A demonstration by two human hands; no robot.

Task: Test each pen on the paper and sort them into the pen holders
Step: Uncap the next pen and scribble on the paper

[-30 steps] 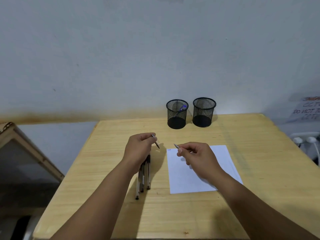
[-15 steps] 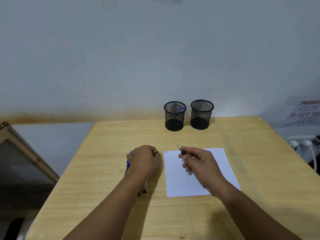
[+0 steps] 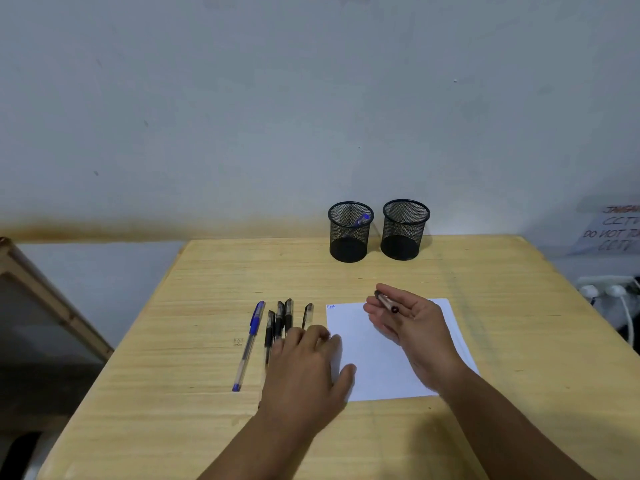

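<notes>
A white sheet of paper [image 3: 377,355] lies on the wooden table [image 3: 207,289], with a small blue scribble at its top left corner. My right hand [image 3: 412,327] hovers palm-up over the paper, fingers curled on a black pen [image 3: 386,302]. My left hand [image 3: 304,372] rests flat, fingers spread, on the lower ends of several black pens [image 3: 280,318]. A blue pen [image 3: 248,344] lies apart to their left. Two black mesh pen holders stand at the back: the left holder [image 3: 349,232] contains one blue pen, the right holder [image 3: 404,229] looks empty.
A wall runs right behind the table. A paper sign [image 3: 613,230] hangs at the far right above white plugs and cables [image 3: 609,292]. A wooden frame [image 3: 41,299] leans left of the table.
My left hand dropped onto the table, uncapped pen part no longer seen in it, and now lies flat over the pens. My right hand turned palm-up with its pen. The camera tilted.
</notes>
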